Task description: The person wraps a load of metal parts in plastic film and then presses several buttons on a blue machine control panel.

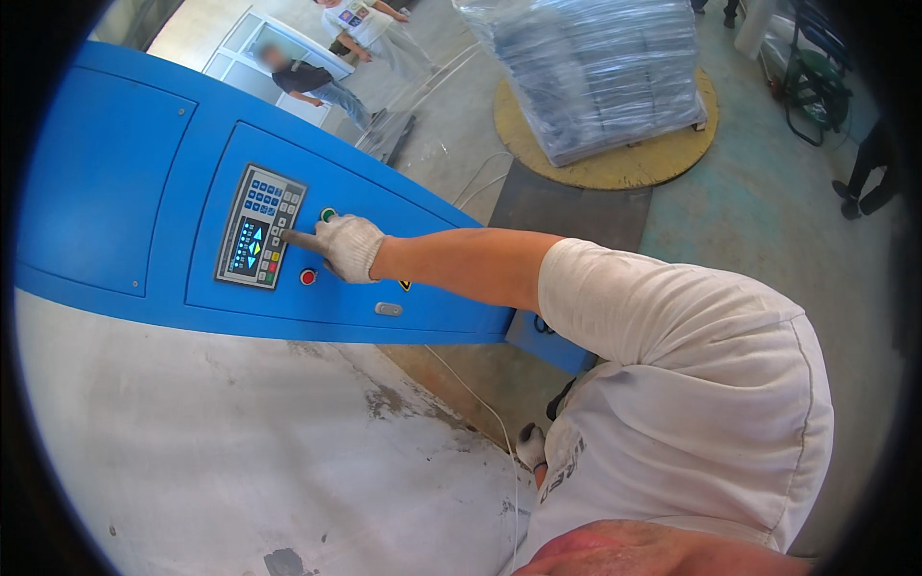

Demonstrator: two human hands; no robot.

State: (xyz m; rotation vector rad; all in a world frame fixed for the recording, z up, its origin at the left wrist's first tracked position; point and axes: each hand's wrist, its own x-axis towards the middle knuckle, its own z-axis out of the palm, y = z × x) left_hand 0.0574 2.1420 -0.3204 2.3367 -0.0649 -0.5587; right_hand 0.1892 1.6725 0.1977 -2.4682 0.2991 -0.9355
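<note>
My right hand (352, 248), in a white knitted glove with dark fingertips, reaches across to a blue machine cabinet (384, 197). Its index finger is stretched out, the tip at the small side keys of a control panel (259, 228) with a lit screen; whether a key is pressed in cannot be seen. The hand holds nothing. A green button (328, 215) shows just above it, and a red button (308, 277) sits below the fingertip. My left hand (531, 447), also gloved, hangs low beside my body; its fingers are too small and turned away to read.
Behind the cabinet, a film-wrapped pallet load (595, 82) stands on a round yellow turntable (629, 175). A dark ramp (567, 209) adjoins it. Two people (317, 82) are at the upper left, and another person's legs (869, 173) show at right. A white cable (480, 398) crosses the floor.
</note>
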